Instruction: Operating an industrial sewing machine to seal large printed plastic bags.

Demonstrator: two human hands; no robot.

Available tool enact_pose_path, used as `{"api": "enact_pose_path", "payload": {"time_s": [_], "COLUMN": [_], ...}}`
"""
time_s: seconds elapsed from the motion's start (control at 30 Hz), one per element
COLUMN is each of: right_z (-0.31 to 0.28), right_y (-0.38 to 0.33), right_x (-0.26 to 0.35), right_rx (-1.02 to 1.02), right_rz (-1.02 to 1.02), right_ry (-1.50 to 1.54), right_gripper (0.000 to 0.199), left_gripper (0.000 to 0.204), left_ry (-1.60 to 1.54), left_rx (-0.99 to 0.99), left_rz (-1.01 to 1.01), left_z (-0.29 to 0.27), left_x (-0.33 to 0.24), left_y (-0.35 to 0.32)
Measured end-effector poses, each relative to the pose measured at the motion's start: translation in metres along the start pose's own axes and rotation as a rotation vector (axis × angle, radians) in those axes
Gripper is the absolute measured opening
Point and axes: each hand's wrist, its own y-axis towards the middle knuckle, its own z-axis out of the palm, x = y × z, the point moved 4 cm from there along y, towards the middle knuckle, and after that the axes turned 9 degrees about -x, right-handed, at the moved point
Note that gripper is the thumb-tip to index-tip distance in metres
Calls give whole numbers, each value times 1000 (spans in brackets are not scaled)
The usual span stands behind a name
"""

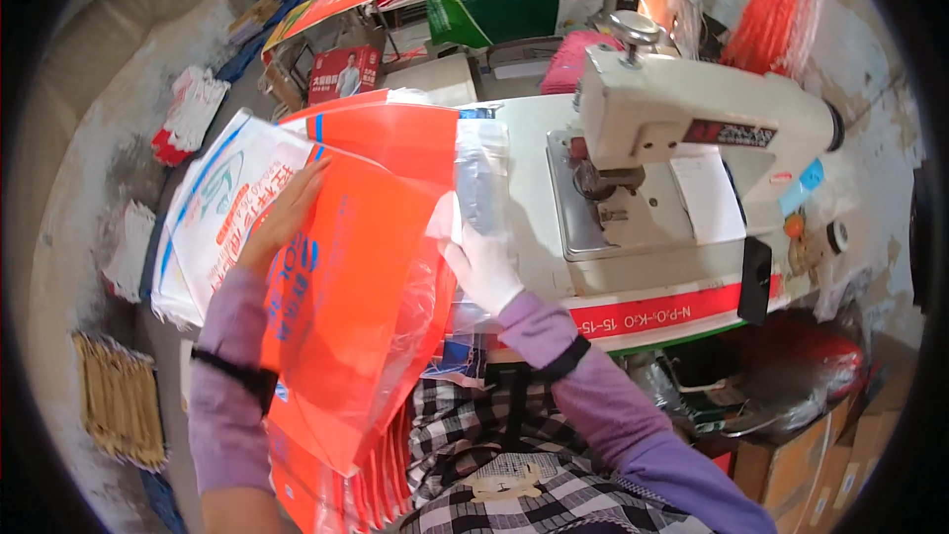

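Note:
A large orange plastic-woven bag (381, 208) with blue print lies in front of me, slanting from the table down over my lap. A clear plastic film shows along its right side. My left hand (287, 208), bare, rests flat with fingers stretched on the bag's left edge, beside a stack of white printed bags (232, 203). My right hand (481, 267), in a white glove, is closed on the bag's right edge, its fingertips partly hidden. More orange bags (386, 475) hang folded below.
A white sewing machine (682, 109) stands on the table to the right, its metal plate (593, 227) under the head. A dark phone-like object (755, 280) sits at the table's front edge. Bundled bags (121, 399) lie at left; cardboard boxes (791, 465) stand lower right. Red strands (776, 15) hang behind.

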Motion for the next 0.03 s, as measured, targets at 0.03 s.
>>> {"api": "enact_pose_path", "payload": {"time_s": [0.03], "right_z": [2], "right_y": [-17], "right_x": [25], "right_rx": [-98], "right_rz": [-223], "right_ry": [94], "right_gripper": [75], "left_gripper": [51], "left_ry": [-22], "left_rx": [-37], "left_rz": [-40], "left_z": [-3], "left_x": [19], "left_y": [-23]}}
